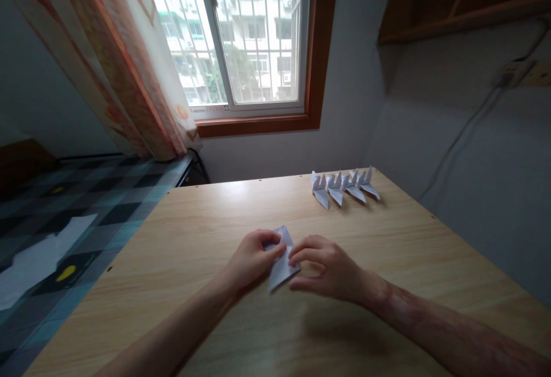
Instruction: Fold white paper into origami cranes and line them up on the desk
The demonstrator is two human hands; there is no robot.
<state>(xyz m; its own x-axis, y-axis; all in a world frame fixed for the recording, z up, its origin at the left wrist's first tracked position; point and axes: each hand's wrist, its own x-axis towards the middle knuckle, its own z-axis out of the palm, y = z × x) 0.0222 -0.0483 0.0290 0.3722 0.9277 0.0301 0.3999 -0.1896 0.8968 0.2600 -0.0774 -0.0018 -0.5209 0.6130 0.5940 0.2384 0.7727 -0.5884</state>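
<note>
A folded piece of white paper [284, 272] is held just above the wooden table, its pointed lower corner toward me. My left hand [256, 255] grips its left side, thumb on top and fingers curled behind. At the paper's right side is my right hand [329, 265]; its fingertips touch or nearly touch the surface, while the thumb stays apart below. Several white origami cranes [334, 189] stand in a row near the far right of the table.
The wooden table [206, 216] has its far edge below a window [262, 38]. To the left, a checked bedspread [142, 185] carries loose white paper [38, 262]. A curtain [116, 61] hangs beside the window. A cable [460, 136] runs down the right wall under a wooden shelf [465, 21].
</note>
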